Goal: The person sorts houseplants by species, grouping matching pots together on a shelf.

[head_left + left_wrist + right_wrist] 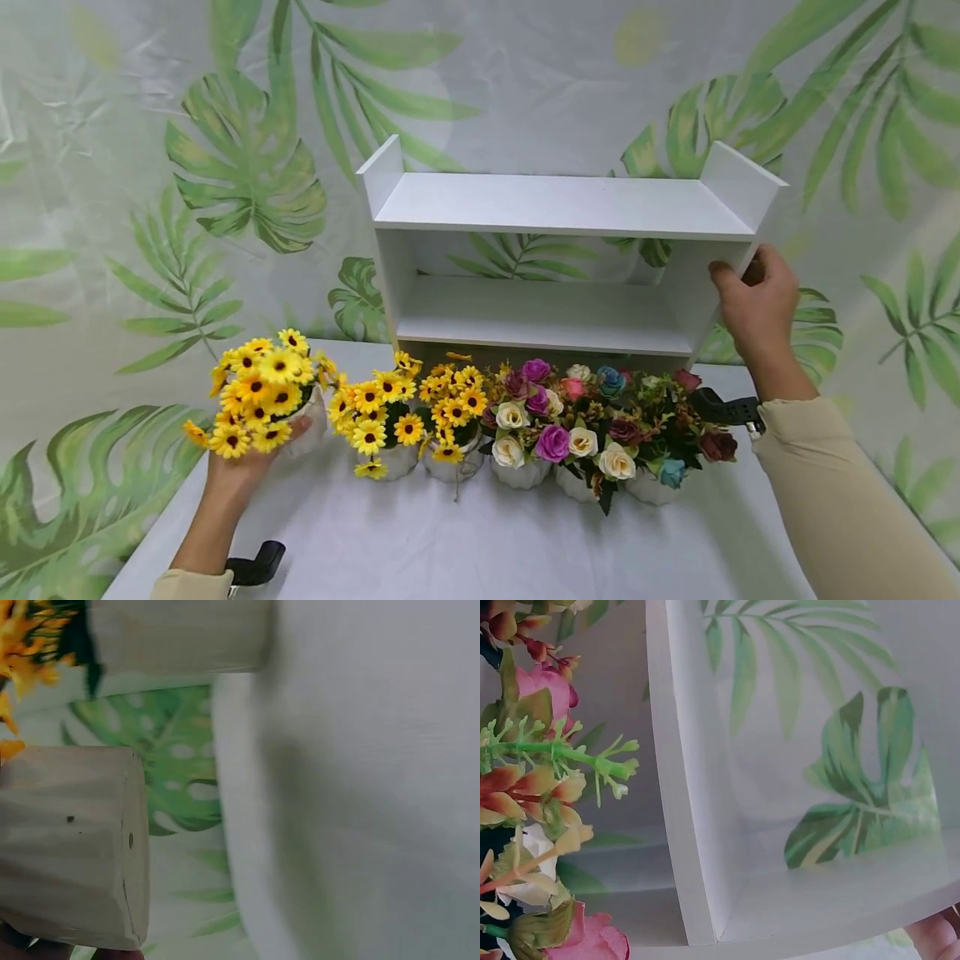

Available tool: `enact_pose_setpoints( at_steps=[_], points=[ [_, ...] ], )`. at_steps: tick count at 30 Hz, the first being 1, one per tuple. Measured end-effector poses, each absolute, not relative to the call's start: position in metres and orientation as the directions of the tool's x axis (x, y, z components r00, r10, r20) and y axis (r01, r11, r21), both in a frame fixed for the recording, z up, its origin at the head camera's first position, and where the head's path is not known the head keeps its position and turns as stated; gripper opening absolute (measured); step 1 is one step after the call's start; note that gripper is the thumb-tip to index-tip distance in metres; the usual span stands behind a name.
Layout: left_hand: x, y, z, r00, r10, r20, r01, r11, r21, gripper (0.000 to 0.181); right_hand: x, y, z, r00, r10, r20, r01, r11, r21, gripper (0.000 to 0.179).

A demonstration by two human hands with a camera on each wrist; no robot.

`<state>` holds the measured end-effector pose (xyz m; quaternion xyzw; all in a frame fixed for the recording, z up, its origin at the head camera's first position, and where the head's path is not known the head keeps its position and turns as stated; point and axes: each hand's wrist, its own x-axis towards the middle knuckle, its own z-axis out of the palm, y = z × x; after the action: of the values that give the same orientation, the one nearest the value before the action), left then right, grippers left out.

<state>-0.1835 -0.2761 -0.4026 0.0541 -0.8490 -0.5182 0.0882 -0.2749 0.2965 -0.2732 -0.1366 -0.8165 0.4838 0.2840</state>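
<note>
In the head view my left hand (243,471) grips a white pot (309,423) of yellow artificial sunflowers (262,392), at the left end of a row of potted flowers. The same pot (67,847) lies sideways across the left wrist view, its base showing, with fingertips (120,955) at its lower edge. My right hand (765,304) grips the right side panel of a white shelf unit (562,204), thumb on the inner face. A bit of that hand (936,937) shows in the right wrist view's corner, by the panel's edge.
Two more sunflower pots (397,461) and several pots of mixed artificial roses (617,461) stand in a row before the shelf. A white cloth (420,542) covers the table. Behind hangs a leaf-patterned curtain (525,83).
</note>
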Motion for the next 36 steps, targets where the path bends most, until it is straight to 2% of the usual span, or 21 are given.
enact_pose_setpoints(
  at_steps=[2, 3, 4, 8, 10, 12, 18, 25, 31, 36],
  points=[
    [-0.178, -0.277, -0.391, -0.963, -0.247, 0.105, -0.004, 0.405, 0.914, 0.096, -0.274, 0.297, -0.272, -0.797, 0.502, 0.335, -0.052, 0.496, -0.867, 0.045],
    [-0.176, -0.276, -0.385, -0.944, -0.298, 0.139, -0.045, 0.536, 0.843, 0.104, -0.274, 0.298, -0.272, -0.796, 0.502, 0.339, -0.054, 0.498, -0.865, 0.046],
    [-0.172, -0.276, -0.379, -0.940, -0.324, 0.112, -0.072, 0.506, 0.860, 0.104, -0.274, 0.298, -0.271, -0.795, 0.501, 0.342, -0.056, 0.501, -0.864, 0.046],
    [-0.168, -0.274, -0.358, -0.930, -0.331, 0.160, -0.020, 0.481, 0.876, 0.087, -0.273, 0.299, -0.270, -0.798, 0.494, 0.346, -0.057, 0.509, -0.859, 0.047],
    [-0.168, -0.272, -0.350, -0.926, -0.314, 0.209, 0.036, 0.478, 0.878, 0.079, -0.273, 0.299, -0.270, -0.798, 0.491, 0.348, -0.058, 0.514, -0.856, 0.048],
    [-0.168, -0.269, -0.343, -0.927, -0.282, 0.249, 0.088, 0.481, 0.872, 0.078, -0.274, 0.300, -0.269, -0.796, 0.492, 0.354, -0.053, 0.526, -0.849, 0.048],
    [-0.168, -0.262, -0.321, -0.950, -0.185, 0.253, 0.136, 0.483, 0.865, 0.078, -0.273, 0.300, -0.271, -0.795, 0.488, 0.360, -0.035, 0.557, -0.830, 0.048],
    [-0.171, -0.244, -0.287, -0.930, -0.047, 0.366, 0.317, 0.407, 0.857, 0.061, -0.272, 0.300, -0.273, -0.792, 0.476, 0.381, -0.046, 0.577, -0.815, 0.047],
    [-0.169, -0.224, -0.252, -0.941, 0.053, 0.335, 0.330, 0.378, 0.865, 0.055, -0.273, 0.301, -0.275, -0.790, 0.473, 0.389, -0.053, 0.580, -0.813, 0.046],
    [-0.170, -0.208, -0.232, -0.935, 0.082, 0.344, 0.347, 0.398, 0.849, 0.056, -0.273, 0.301, -0.274, -0.793, 0.465, 0.394, -0.053, 0.591, -0.805, 0.048]
  ],
)
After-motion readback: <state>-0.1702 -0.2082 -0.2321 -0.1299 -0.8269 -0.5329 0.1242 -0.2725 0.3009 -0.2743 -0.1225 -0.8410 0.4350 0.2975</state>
